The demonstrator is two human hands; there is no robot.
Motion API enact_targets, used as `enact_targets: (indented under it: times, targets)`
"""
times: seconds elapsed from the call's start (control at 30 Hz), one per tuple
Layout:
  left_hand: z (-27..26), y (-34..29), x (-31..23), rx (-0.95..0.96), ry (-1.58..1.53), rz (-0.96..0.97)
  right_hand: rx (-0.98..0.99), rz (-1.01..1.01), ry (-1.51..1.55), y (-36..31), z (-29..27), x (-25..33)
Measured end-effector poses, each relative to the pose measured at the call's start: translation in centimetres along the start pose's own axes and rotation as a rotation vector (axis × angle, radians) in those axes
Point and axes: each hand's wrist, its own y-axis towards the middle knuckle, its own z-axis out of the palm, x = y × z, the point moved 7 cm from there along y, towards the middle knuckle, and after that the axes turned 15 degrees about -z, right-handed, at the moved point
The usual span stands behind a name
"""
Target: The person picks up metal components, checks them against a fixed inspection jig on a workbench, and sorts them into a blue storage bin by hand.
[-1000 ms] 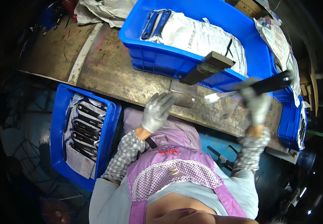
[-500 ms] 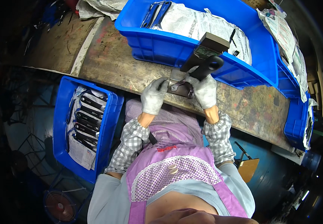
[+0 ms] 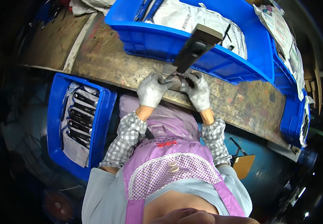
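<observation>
Left hand [image 3: 153, 90]: grey-gloved, fingers drawn in narrow, tips at the tool's head end; whether they pinch or merely brace it, I cannot tell.
Right hand [image 3: 198, 92]: gloved alike, thumb and fingers curled in from the other side, seemingly holding the head end.
Black-handled tool [image 3: 189, 58]: between the two hands, over the metal plate [image 3: 168, 68] on the workbench [image 3: 243, 98]; its handle points up and away, overlapping the metal post [image 3: 208, 34] in this view. Contact with plate or post cannot be told.
Blue side bin [image 3: 101, 127]: below bench level at the person's left, bearing a row of similar black handles [image 3: 81, 118] on paper.
Step at the plate: judged to be close two-handed fingertip work on the tool's head.
Next move: likely calls for a steady right hold and small, precise finger motion.
Handle, against half a second ago: then it slanted rightward above the right hand; now it rises nearer the post.
Left fingertips, against then: just beside the head earlier, now right at it.
</observation>
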Motion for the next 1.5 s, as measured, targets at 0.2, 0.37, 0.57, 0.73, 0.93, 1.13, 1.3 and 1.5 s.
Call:
enact_targets:
  times: [0.2,0.37,0.57,0.73,0.93,1.13,1.3,1.5]
  targets:
    - [-1.2,0.0,3.4,0.414,-0.210,-0.140,-0.086,0.159,0.314,1.9,3.8,1.9]
    - [-7.9,-5.1,9.2,0.664,-0.906,-0.235,0.284,-0.449,0.495,3.2,12.0,14.3]
    - [-24.1,-15.2,35.6,-0.393,-0.306,-0.997,0.346,-0.154,0.439,3.2,13.3,11.5]
    - [-27.5,-18.9,53.5,-0.646,-0.083,-1.356,0.507,-0.433,0.382,2.2,13.0,11.0]
    - [-25.2,-20.3,53.9,-0.638,0.482,-0.924,0.607,-0.265,0.430,7.6,-1.3,9.8]
    - [-27.6,-17.7,49.5,-0.225,0.428,-1.015,0.300,-0.141,0.136,24.4,-8.0,0.4]
    - [-25.9,-7.9,34.4,-0.467,0.000,-0.618,0.469,-0.773,-0.489,32.2,6.8,-1.1]
    - [-18.8,-1.4,13.9,-0.345,0.122,0.064,0.421,-0.894,-0.975,33.2,7.5,1.9]
